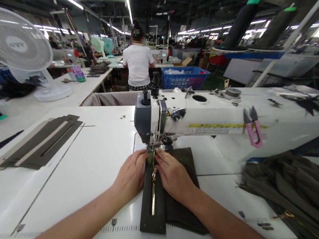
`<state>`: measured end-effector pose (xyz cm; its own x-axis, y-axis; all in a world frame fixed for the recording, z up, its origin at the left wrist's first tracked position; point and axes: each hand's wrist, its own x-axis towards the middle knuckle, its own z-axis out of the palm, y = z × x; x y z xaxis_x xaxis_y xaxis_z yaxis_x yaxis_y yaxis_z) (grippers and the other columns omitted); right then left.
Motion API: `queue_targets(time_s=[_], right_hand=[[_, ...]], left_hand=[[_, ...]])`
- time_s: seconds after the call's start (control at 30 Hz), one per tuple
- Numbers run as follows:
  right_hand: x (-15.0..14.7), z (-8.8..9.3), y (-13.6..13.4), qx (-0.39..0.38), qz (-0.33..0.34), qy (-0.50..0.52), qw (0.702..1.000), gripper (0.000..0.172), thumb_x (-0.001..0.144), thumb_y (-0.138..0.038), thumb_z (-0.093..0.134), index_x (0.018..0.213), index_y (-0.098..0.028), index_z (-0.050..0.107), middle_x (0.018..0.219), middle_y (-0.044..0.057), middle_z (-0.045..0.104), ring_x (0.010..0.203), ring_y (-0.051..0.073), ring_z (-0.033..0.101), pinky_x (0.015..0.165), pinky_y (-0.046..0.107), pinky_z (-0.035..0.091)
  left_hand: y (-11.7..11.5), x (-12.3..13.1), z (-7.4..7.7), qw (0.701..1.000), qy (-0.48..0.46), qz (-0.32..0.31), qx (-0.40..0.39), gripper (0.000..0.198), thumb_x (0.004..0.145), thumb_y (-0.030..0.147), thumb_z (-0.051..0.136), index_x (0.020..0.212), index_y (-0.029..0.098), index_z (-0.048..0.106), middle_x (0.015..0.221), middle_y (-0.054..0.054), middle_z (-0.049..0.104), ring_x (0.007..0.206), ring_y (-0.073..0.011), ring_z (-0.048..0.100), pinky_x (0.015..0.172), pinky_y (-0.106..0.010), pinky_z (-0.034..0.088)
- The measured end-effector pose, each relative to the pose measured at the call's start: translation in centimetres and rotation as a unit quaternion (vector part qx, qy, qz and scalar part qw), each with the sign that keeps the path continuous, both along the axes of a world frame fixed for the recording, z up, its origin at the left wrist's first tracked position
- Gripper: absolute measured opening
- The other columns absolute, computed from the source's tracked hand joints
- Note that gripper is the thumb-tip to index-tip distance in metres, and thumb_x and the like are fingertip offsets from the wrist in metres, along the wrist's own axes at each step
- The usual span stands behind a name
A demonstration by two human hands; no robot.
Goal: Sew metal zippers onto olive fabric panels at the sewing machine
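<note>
An olive fabric panel (153,223) with a gold zipper (153,197) lies lengthwise under the needle area of a white sewing machine (160,113). My left hand (132,170) is closed at the panel's left edge near the presser foot, its fingers bent and the thumb partly hidden. Flat on the cloth to the right of the zipper rests my right hand (174,174), fingers stretched toward the needle. The gold zipper pull (154,173) sits between the hands. A wider piece of dark olive fabric (184,213) spreads beneath my right hand and wrist.
Stacked olive panels (57,137) lie at the left. Pink thread snips (254,128) hang on the machine arm. Bunched olive fabric (282,190) sits at the right. A white fan (13,43), a blue basket (182,77) and a person in white (137,65) are beyond.
</note>
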<state>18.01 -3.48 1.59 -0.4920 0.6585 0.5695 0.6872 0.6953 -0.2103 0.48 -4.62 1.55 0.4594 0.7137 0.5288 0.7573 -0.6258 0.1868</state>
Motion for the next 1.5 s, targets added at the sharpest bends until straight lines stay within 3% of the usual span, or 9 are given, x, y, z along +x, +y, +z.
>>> queue_targets(time_s=[0.13,0.27,0.67,0.87,1.1,1.23,1.37,1.5], right_hand=[[-0.5,-1.1,-0.1,-0.020,0.014,-0.023,0.999,0.035,0.087,-0.012,0.034,0.110,0.002,0.057,0.116,0.020,0.057,0.113,0.025,0.049,0.099,0.038,0.040],[0.0,-1.1,0.1,-0.038,0.016,-0.028,0.999,0.037,0.087,-0.015,0.036,0.112,0.004,0.056,0.119,0.021,0.054,0.116,0.026,0.047,0.101,0.038,0.037],[1.3,-1.0,1.0,-0.027,0.063,-0.070,0.995,0.037,0.088,-0.017,0.035,0.113,0.001,0.054,0.122,0.021,0.052,0.118,0.025,0.045,0.100,0.040,0.038],[1.0,-1.1,1.8,-0.007,0.076,-0.055,0.996,0.035,0.087,-0.015,0.035,0.110,0.002,0.055,0.115,0.021,0.056,0.110,0.026,0.051,0.095,0.040,0.043],[1.1,-0.9,3.2,-0.018,0.104,-0.020,0.994,0.027,0.088,-0.017,0.038,0.105,-0.006,0.056,0.105,0.016,0.060,0.102,0.023,0.054,0.087,0.039,0.047],[1.2,-0.3,2.1,-0.026,0.098,-0.011,0.995,0.016,0.084,-0.021,0.049,0.094,-0.011,0.058,0.102,0.013,0.059,0.096,0.022,0.053,0.085,0.038,0.045],[0.9,0.3,-0.1,-0.053,0.018,-0.014,0.998,0.009,0.083,-0.017,0.050,0.075,-0.014,0.053,0.078,0.007,0.057,0.076,0.020,0.051,0.069,0.036,0.046],[0.7,0.9,-3.3,-0.032,0.033,-0.023,0.999,0.014,0.082,-0.012,0.043,0.083,-0.011,0.057,0.088,0.011,0.058,0.083,0.022,0.051,0.076,0.038,0.045]], left_hand=[[0.8,-0.4,-0.6,0.996,0.018,-0.087,0.024,0.029,0.079,0.006,0.041,0.103,0.014,0.056,0.107,-0.014,0.061,0.103,-0.0247,0.055,0.089,-0.044,0.048],[1.3,-0.3,-0.4,0.993,0.031,-0.109,0.029,0.027,0.080,0.007,0.043,0.101,0.014,0.059,0.101,-0.013,0.063,0.100,-0.0242,0.058,0.087,-0.043,0.050],[1.0,0.3,-0.2,0.996,0.039,-0.083,0.021,0.027,0.076,0.005,0.044,0.097,0.011,0.060,0.099,-0.012,0.064,0.097,-0.0250,0.058,0.087,-0.043,0.050],[1.6,0.3,-0.2,0.996,0.042,-0.075,0.009,0.029,0.074,0.005,0.043,0.096,0.013,0.060,0.096,-0.012,0.064,0.096,-0.0245,0.058,0.086,-0.042,0.050],[2.0,0.4,0.2,0.997,0.045,-0.055,0.003,0.029,0.072,0.003,0.044,0.095,0.014,0.059,0.095,-0.011,0.063,0.092,-0.0235,0.059,0.082,-0.040,0.052],[1.3,0.0,0.4,0.996,0.051,-0.067,-0.002,0.030,0.073,0.005,0.047,0.099,0.015,0.058,0.102,-0.011,0.062,0.098,-0.0233,0.058,0.085,-0.041,0.050],[-0.2,-0.5,0.3,0.994,0.054,-0.090,0.000,0.026,0.076,0.008,0.050,0.099,0.015,0.059,0.105,-0.011,0.063,0.099,-0.0231,0.058,0.085,-0.041,0.051],[-1.6,-0.6,0.3,0.995,0.050,-0.091,0.008,0.026,0.078,0.007,0.049,0.101,0.013,0.059,0.105,-0.011,0.064,0.099,-0.0225,0.059,0.086,-0.041,0.051]])
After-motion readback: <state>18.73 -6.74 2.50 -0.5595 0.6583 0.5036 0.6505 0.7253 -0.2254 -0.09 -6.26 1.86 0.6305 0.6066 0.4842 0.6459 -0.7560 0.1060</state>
